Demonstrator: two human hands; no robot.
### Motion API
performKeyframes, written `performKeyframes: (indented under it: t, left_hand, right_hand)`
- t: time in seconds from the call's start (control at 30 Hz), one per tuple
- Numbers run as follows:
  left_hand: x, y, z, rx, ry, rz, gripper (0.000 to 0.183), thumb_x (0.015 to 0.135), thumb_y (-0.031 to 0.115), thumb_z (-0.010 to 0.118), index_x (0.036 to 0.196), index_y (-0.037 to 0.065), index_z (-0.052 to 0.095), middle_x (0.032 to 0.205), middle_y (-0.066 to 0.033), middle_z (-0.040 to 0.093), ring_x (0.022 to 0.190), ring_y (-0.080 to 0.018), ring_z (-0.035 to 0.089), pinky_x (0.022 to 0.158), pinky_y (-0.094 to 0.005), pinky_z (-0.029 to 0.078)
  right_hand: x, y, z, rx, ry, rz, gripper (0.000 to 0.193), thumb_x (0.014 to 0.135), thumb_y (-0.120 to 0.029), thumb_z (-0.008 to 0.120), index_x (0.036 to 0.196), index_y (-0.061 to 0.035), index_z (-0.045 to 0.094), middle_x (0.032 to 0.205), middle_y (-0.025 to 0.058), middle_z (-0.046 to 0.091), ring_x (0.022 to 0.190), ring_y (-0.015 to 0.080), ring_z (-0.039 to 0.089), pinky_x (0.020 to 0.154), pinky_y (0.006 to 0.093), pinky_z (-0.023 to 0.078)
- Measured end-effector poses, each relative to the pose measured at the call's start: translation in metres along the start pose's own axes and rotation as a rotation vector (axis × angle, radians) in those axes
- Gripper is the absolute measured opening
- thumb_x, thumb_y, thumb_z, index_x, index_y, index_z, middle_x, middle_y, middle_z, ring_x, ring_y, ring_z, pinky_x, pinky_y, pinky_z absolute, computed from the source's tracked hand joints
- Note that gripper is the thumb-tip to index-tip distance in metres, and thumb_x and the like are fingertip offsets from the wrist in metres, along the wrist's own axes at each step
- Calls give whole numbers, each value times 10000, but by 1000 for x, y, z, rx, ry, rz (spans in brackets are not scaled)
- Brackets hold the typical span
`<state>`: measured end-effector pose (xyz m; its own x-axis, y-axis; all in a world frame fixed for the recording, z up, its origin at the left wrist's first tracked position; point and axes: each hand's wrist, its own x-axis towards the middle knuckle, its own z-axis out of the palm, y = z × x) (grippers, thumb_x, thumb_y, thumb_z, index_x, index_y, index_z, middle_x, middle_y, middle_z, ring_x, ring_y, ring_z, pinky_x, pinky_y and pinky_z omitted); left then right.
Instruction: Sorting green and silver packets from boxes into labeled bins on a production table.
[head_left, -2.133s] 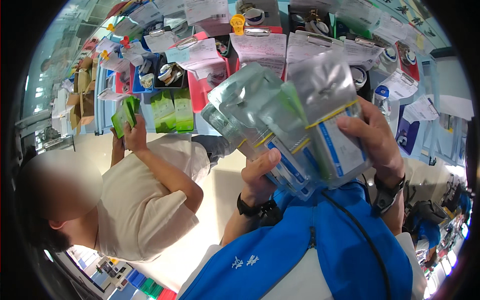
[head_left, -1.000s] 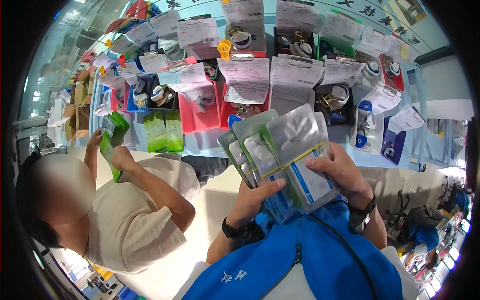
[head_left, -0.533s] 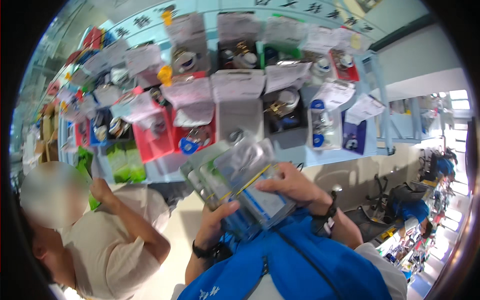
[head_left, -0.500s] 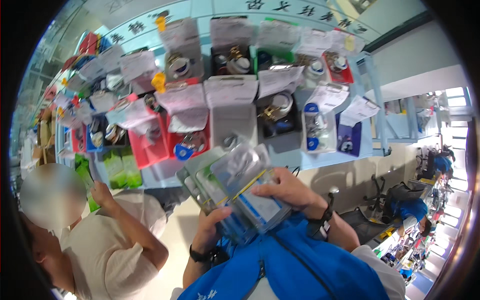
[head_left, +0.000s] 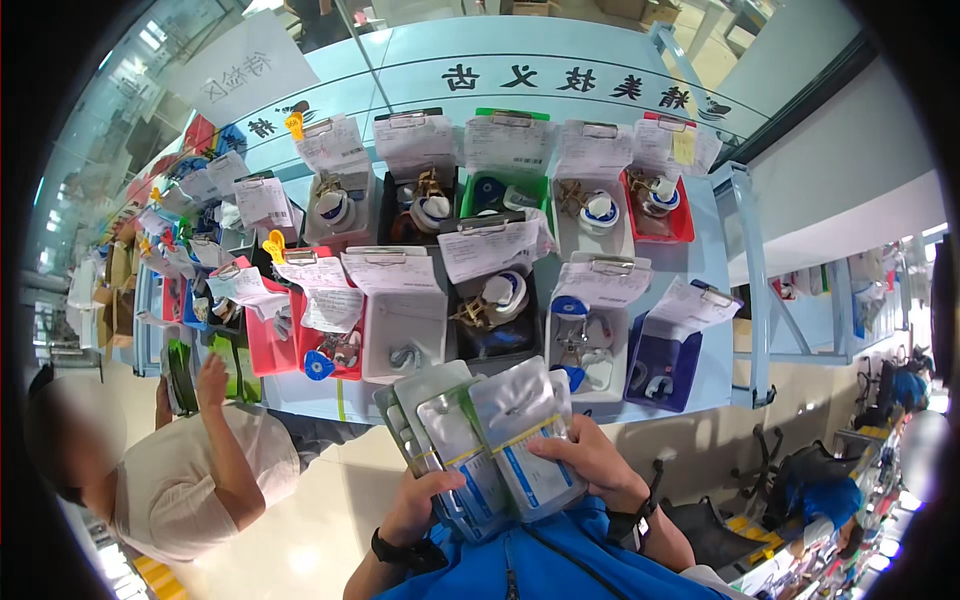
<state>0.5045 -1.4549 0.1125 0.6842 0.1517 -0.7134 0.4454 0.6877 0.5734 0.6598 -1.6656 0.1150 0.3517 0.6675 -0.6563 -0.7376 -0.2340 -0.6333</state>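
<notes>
In front of my blue jacket, my two hands hold a fanned bundle of several clear plastic blister packs with blue-and-white labels. My left hand (head_left: pixel 425 500) is closed round the left-hand blister packs (head_left: pixel 447 418), its thumb lying across a label. My right hand (head_left: pixel 592 465) grips the right-hand blister pack (head_left: pixel 520 400), thumb pressed on its front and fingers hidden behind. The packs overlap at their inner edges and stand slightly tilted. Just beyond their tops sits a white tray (head_left: pixel 375 338) with a pale, arch-shaped dental piece (head_left: pixel 406 357) inside.
A light blue table (head_left: pixel 690 400) carries rows of coloured trays with clipboards and dental models, among them a black tray (head_left: pixel 535 345) and a purple tray (head_left: pixel 665 370). At the left, a co-worker in a pale shirt (head_left: pixel 200 470) reaches toward green bags (head_left: pixel 235 365). Chairs stand at right.
My view has shifted, so the trays sit lower and show more fully. The blister packs have spread wider and come more upright. The co-worker's raised hand has moved.
</notes>
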Motion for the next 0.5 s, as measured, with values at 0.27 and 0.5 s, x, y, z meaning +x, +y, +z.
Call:
performKeyframes:
  t: [0.27, 0.5]
  left_hand:
    - [18, -32, 90, 40, 47, -68, 551, 779, 90, 628, 1303, -49, 536, 1143, -148, 674, 990, -240, 680, 838, -338, 559]
    - [25, -33, 149, -31, 63, -25, 445, 841, 21, 650, 1275, -33, 567, 1119, -124, 684, 948, -212, 693, 828, -344, 571]
  right_hand:
    - [-21, 2, -93, 109, -47, -5, 446, 923, -226, 708, 1264, 38, 593, 1112, 103, 692, 952, 122, 656, 827, 277, 535]
    - [-31, -12, -127, 96, -64, -51, 458, 926, -233, 705, 1275, 34, 576, 1124, 111, 687, 977, 129, 653, 850, 285, 534]
